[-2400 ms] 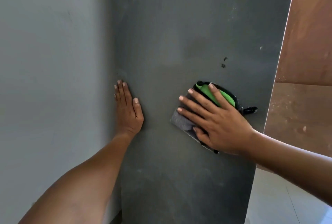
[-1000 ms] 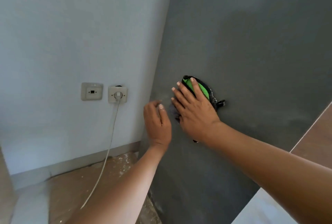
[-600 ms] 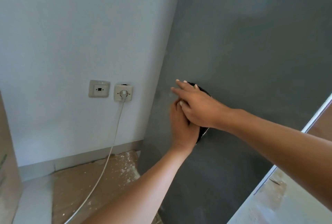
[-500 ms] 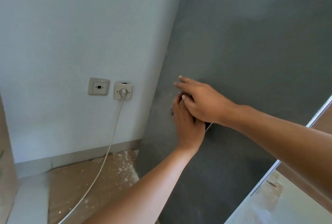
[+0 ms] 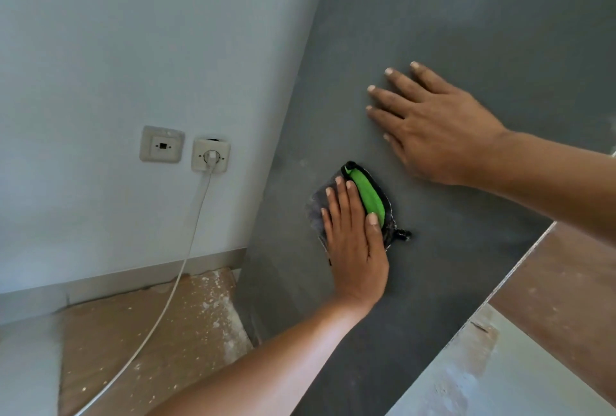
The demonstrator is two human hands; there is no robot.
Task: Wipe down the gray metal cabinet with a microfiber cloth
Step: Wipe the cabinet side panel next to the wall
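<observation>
Two flat hands: left hand (image 5: pixel 355 242) presses the microfiber cloth (image 5: pixel 368 197) on the gray cabinet (image 5: pixel 466 32), right hand (image 5: pixel 433 128) braces, holding nothing; wiping is under way; next needs firm sliding strokes.

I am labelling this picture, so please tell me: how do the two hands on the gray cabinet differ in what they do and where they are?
The left hand presses the microfiber cloth against the gray metal cabinet; the right hand lies on bare metal with no cloth under it. The left hand is lower and nearer the cabinet's edge by the wall; the right hand is higher. Both are flat, with straight fingers.
</observation>
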